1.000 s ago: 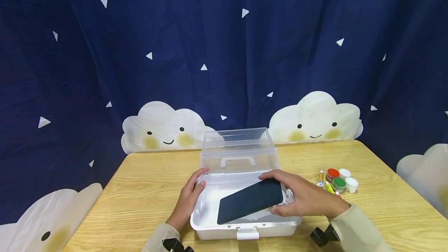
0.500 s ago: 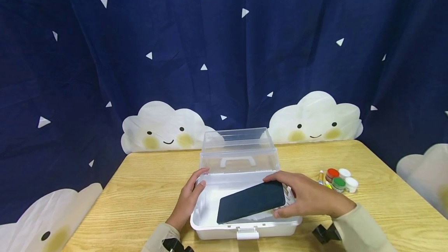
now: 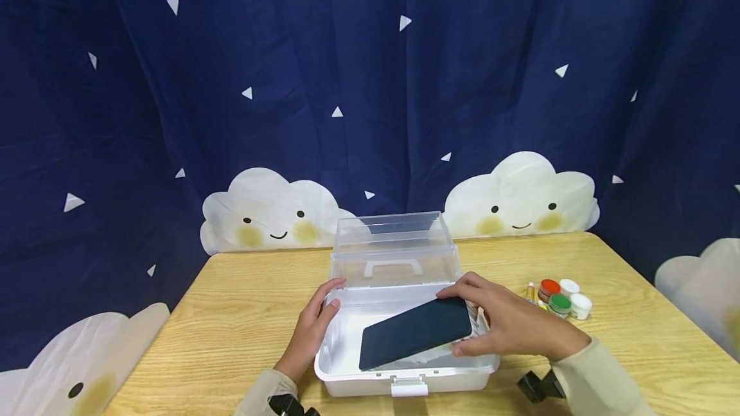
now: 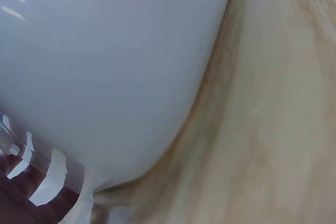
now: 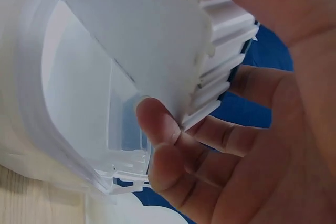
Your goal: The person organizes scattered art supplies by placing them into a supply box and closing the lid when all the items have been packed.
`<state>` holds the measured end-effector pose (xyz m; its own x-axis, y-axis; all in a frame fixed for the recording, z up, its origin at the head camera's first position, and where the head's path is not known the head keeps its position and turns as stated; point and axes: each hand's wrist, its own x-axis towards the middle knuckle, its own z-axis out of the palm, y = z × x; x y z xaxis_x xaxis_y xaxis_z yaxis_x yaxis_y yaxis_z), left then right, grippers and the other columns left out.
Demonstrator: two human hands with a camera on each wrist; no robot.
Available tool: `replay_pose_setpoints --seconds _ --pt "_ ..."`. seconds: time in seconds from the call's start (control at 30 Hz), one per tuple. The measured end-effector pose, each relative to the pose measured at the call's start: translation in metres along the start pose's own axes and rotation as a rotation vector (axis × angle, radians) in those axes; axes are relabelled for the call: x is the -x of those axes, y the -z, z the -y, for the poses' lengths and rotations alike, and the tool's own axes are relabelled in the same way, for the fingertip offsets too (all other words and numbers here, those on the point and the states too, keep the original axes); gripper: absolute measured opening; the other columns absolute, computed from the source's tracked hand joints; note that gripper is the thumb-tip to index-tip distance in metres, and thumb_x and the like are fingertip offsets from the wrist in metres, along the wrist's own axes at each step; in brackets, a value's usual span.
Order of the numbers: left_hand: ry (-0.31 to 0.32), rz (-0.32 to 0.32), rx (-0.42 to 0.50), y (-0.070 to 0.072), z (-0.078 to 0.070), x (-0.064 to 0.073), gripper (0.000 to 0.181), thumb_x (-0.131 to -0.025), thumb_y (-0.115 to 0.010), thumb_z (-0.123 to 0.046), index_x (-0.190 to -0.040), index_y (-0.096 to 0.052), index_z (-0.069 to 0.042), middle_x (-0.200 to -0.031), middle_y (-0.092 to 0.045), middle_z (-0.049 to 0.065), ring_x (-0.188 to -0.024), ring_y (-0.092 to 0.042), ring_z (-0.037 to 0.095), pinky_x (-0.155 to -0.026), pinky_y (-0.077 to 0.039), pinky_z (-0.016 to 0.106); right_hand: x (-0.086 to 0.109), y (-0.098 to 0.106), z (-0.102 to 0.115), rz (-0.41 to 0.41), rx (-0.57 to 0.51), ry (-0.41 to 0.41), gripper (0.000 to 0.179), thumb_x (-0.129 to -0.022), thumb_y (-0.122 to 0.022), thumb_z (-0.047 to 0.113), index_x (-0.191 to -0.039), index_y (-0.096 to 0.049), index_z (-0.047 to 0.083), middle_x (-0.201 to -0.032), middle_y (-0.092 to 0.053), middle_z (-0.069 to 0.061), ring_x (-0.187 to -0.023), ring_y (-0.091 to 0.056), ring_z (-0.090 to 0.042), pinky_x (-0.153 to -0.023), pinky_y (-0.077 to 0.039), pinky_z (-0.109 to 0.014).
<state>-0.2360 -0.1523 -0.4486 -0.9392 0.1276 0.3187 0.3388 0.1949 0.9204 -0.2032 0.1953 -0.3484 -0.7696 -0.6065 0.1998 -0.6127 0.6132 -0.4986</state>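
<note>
A white storage box (image 3: 462, 382) stands on the table with its clear lid (image 3: 341, 268) tipped back. Inside it, tilted, lies a flat rectangular case (image 3: 413, 332) with a dark top. The right wrist view shows the case's pale underside (image 5: 152, 40) and white ribbed end (image 5: 223, 40). My right hand (image 3: 511, 323) pinches the case's right end, thumb at the near side and fingers at the far side. My left hand (image 3: 312, 326) holds the box's left rim with the thumb over the edge. The left wrist view shows its fingers (image 4: 26, 198) beside the white wall.
Right of the box stand several small paint jars, among them a red-topped one (image 3: 549, 287), a green-topped one (image 3: 559, 304) and a white one (image 3: 581, 305). A small paint tube (image 3: 530, 291) lies beside them. A navy curtain (image 3: 370, 82) hangs behind the wooden table (image 3: 243, 313).
My right hand has shifted slightly right, with the right end of the case moving along. Its index finger is now more bent. My left hand and the box have stayed put.
</note>
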Motion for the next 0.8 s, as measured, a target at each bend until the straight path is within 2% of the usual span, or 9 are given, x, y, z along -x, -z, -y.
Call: replay_pose_setpoints --seconds 0.1,0.23,0.37,0.5,0.67,0.8 --pt "0.002 0.001 0.001 0.0 0.0 0.0 0.034 -0.102 -0.048 -0.023 -0.136 -0.051 -0.026 -0.142 -0.049 -0.001 -0.137 -0.035 0.017 -0.114 -0.021 0.043 0.0 0.002 0.0 0.007 -0.007 0.005 0.064 -0.073 -0.078 0.055 -0.128 -0.056 0.029 -0.112 -0.051 0.014 -0.083 -0.053 -0.007 -0.065 -0.048 -0.024" --pt "0.011 0.001 -0.004 0.0 0.0 -0.001 0.034 -0.102 -0.048 -0.024 -0.136 -0.051 -0.027 -0.141 -0.049 -0.002 -0.136 -0.036 0.017 -0.113 -0.022 0.044 0.001 0.007 0.0 0.04 -0.067 0.007 0.064 -0.075 -0.079 0.05 -0.13 -0.055 0.027 -0.113 -0.052 0.009 -0.08 -0.053 -0.009 -0.064 -0.051 -0.025" --pt "0.014 0.001 -0.007 0.0 0.0 -0.001 0.034 -0.102 -0.048 -0.025 -0.136 -0.051 -0.027 -0.142 -0.048 -0.002 -0.137 -0.035 0.018 -0.113 -0.022 0.045 0.003 0.011 0.001 0.079 -0.151 0.01 0.067 -0.077 -0.079 0.042 -0.135 -0.05 0.025 -0.119 -0.052 0.004 -0.089 -0.056 -0.011 -0.073 -0.054 -0.027" --pt "0.012 0.0 -0.01 0.0 0.0 0.0 0.035 -0.102 -0.047 -0.024 -0.136 -0.05 -0.027 -0.143 -0.047 -0.001 -0.138 -0.034 0.02 -0.113 -0.022 0.047 0.005 0.014 0.0 0.093 -0.212 0.012 0.071 -0.079 -0.079 0.037 -0.14 -0.043 0.022 -0.133 -0.05 -0.004 -0.101 -0.059 -0.015 -0.081 -0.054 -0.029" --pt "0.021 -0.003 -0.014 0.0 -0.003 0.001 0.035 -0.102 -0.047 -0.02 -0.137 -0.05 -0.026 -0.144 -0.047 0.0 -0.139 -0.034 0.021 -0.113 -0.022 0.046 0.006 0.015 -0.003 0.093 -0.216 -0.019 0.073 -0.08 -0.078 0.036 -0.139 -0.043 0.013 -0.137 -0.049 -0.01 -0.107 -0.06 -0.018 -0.086 -0.053 -0.033" --pt "0.038 0.005 -0.007 0.0 -0.017 0.003 0.036 -0.102 -0.046 -0.013 -0.138 -0.05 -0.018 -0.144 -0.046 0.005 -0.139 -0.033 0.025 -0.113 -0.022 0.048 0.007 0.015 -0.003 0.096 -0.188 -0.038 0.068 -0.079 -0.078 0.039 -0.133 -0.048 0.011 -0.132 -0.052 -0.006 -0.102 -0.061 -0.015 -0.084 -0.053 -0.033"
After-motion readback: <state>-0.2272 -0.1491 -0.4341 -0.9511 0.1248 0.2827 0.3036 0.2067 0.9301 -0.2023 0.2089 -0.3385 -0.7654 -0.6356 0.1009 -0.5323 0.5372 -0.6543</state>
